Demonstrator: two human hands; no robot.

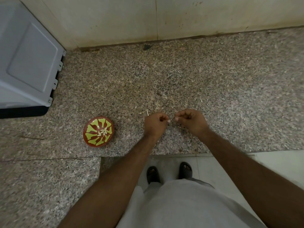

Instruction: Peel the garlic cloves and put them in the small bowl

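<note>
A small red bowl [98,131] with a yellow-green pattern sits on the speckled granite counter [181,76], left of my hands. Several peeled garlic cloves [103,132] lie in its middle. My left hand [155,123] and my right hand [191,120] are held close together just above the counter, fingers curled. Between their fingertips they pinch a small pale garlic clove [171,120], mostly hidden by the fingers. A thin scrap of garlic skin [146,112] lies on the counter just beyond my left hand.
A grey appliance [28,63] with a dark base stands at the back left. A pale wall [164,18] runs along the counter's far edge. The counter's front edge steps down to a tiled floor [213,170], where my feet in dark sandals show.
</note>
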